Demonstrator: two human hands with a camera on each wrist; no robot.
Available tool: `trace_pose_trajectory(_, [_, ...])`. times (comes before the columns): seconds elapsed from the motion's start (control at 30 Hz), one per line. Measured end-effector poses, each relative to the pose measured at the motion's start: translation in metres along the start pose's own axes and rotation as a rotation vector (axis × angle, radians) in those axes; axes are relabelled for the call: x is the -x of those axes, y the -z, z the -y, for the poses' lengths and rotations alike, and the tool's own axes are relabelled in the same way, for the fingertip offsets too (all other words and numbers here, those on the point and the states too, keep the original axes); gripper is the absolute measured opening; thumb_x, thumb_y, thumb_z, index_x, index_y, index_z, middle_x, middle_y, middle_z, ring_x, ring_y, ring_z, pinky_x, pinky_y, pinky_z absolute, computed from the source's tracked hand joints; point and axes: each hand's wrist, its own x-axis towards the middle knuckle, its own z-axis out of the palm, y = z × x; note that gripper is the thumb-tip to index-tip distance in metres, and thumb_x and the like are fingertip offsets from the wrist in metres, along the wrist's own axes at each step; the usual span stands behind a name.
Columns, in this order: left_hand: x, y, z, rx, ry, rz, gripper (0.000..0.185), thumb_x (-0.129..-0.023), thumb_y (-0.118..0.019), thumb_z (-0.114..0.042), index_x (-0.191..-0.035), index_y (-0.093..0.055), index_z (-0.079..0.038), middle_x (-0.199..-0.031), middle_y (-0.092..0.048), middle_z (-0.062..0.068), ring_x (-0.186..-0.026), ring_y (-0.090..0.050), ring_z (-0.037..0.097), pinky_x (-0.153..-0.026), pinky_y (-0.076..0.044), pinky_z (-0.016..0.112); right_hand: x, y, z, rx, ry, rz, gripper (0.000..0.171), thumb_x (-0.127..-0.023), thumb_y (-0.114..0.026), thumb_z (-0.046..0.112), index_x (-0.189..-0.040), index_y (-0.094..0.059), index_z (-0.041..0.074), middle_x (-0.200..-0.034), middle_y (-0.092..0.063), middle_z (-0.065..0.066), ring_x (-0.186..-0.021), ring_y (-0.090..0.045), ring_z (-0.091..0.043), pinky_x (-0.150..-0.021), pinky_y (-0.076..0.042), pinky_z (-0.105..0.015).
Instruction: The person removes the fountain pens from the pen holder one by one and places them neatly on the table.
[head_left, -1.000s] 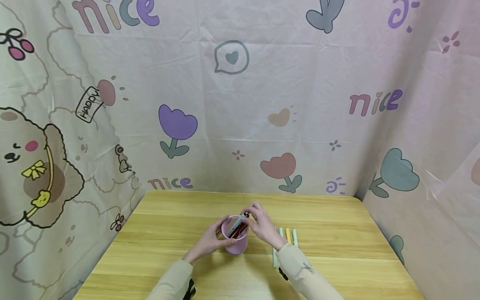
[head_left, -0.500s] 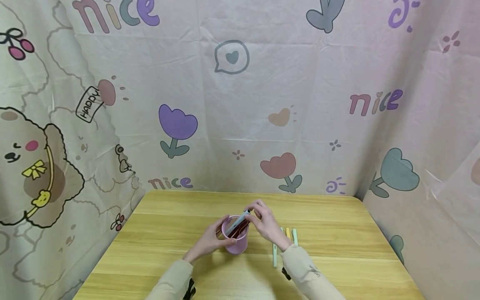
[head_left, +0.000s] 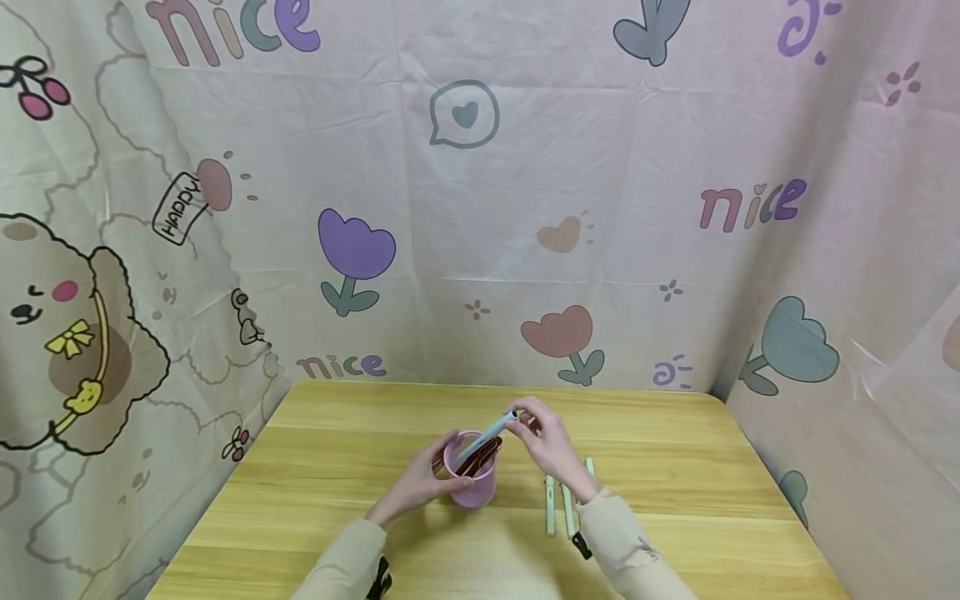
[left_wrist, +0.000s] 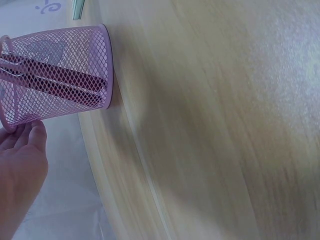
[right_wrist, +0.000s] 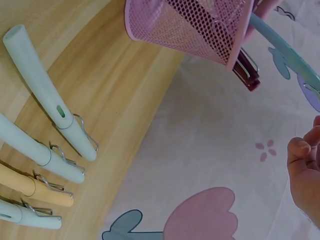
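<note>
Right hand (head_left: pixel 551 442) fingers pinching a light blue pen (head_left: pixel 487 435), now lifted higher, tip still in the pink mesh cup (head_left: pixel 471 479) mid-bench, left hand (head_left: pixel 416 483) fingers curled round cup, pastel pens (right_wrist: pixel 50 150) more exposed toward the bench's right edge

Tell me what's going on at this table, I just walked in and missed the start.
A person sits at a wooden table. The left hand holds a pink mesh cup upright; dark red pens already stand inside. The right hand pinches the upper end of a light blue pen whose lower end slants into the cup. Four pale pens lie side by side on the table to the right.
</note>
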Motion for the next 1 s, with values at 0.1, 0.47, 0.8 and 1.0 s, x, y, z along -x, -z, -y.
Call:
trace_pose_trajectory(0.1, [0.0, -0.001, 0.001, 0.0, 0.002, -0.002, 0.093, -0.085, -0.082, -0.022, -0.153, -0.027, 0.012, -0.154, -0.038, 0.034, -0.141, -0.042, 0.05, -0.119, -0.036, 0.06, 0.001, 0.0, -0.017, -0.036, -0.004, -0.022, 0.016, -0.091, -0.068, 0.002, -0.107, -0.067, -0.003, -0.087, -0.066, -0.019, -0.071, -0.054, -0.004, -0.059, -0.049, -0.014])
trace_pose_trajectory(0.47, [0.001, -0.001, 0.001, 0.033, 0.015, -0.012, 0.095, -0.083, -0.083, -0.022, -0.151, -0.028, 0.013, -0.154, -0.039, 0.034, -0.142, -0.042, 0.049, -0.119, -0.035, 0.057, 0.008, 0.012, -0.023, -0.21, 0.006, -0.13, 0.016, -0.099, -0.059, 0.003, -0.111, -0.061, -0.008, -0.095, -0.071, -0.011, -0.075, -0.059, 0.003, -0.062, -0.053, -0.015])
trace_pose_trajectory(0.8, [0.001, -0.001, 0.001, 0.023, 0.024, -0.01, 0.095, -0.083, -0.083, -0.022, -0.152, -0.027, 0.012, -0.154, -0.038, 0.035, -0.142, -0.041, 0.05, -0.12, -0.034, 0.058, 0.014, 0.026, -0.03, -0.38, 0.129, -0.193, 0.016, -0.106, -0.041, -0.001, -0.11, -0.042, -0.016, -0.099, -0.078, -0.009, -0.07, -0.065, -0.003, -0.054, -0.056, -0.024])
trace_pose_trajectory(1.0, [0.0, -0.001, 0.001, 0.027, 0.029, -0.013, 0.096, -0.083, -0.083, -0.023, -0.152, -0.027, 0.012, -0.154, -0.037, 0.034, -0.142, -0.041, 0.05, -0.12, -0.035, 0.058, 0.022, 0.036, -0.032, -0.459, 0.083, -0.232, 0.012, -0.109, -0.032, 0.006, -0.112, -0.038, -0.005, -0.099, -0.078, -0.012, -0.066, -0.069, -0.013, -0.053, -0.06, -0.025])
